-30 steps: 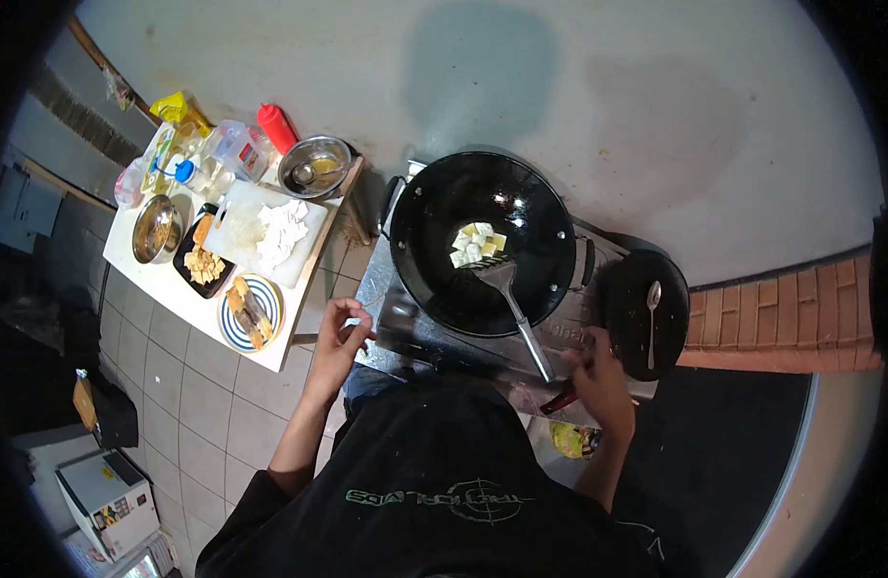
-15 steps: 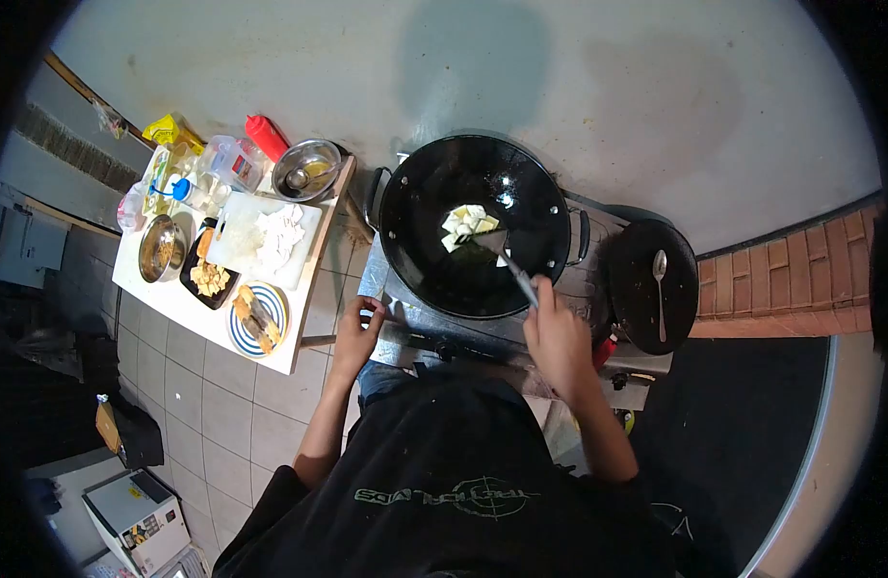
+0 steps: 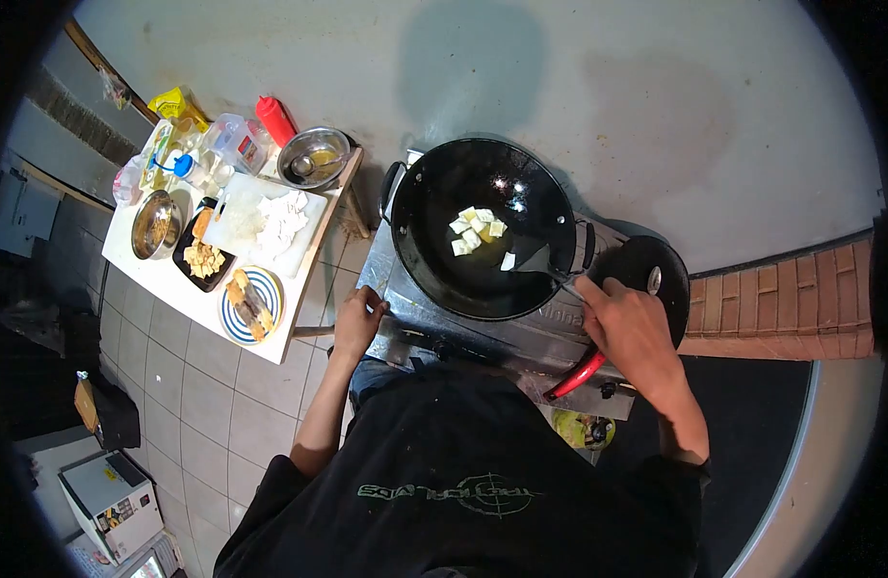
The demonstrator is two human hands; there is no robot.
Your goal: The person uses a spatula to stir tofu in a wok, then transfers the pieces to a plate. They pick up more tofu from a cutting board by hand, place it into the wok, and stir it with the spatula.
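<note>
1. Gripping the spatula (image 3: pixel 535 260) by its handle, the right hand (image 3: pixel 632 328) sits past the wok's lower-right rim, fingers wrapped firmly round.
2. Half a second ago the blade was against the main cluster; it has since drawn back toward the near-right wall of the wok (image 3: pixel 434 260).
3. The pale cubes (image 3: pixel 471 238) lie near the middle of the wok, more loosely spread than before, so individual pieces are easier to make out.
4. One stray cube (image 3: pixel 508 261) sits apart from them, just beside the blade's tip. By my judgement, the blade is now placed to work this piece rather than the group.
5. The left hand (image 3: pixel 357 323) stays near the stove's (image 3: pixel 398 294) left edge, fingers narrow and half curled; whether they pinch anything small, I cannot tell at this size.
6. Below the right hand runs a red handle (image 3: pixel 581 372); a spoon (image 3: pixel 654 281) lies on the black pan (image 3: pixel 672 294) beyond, partly covered by that hand.
</note>
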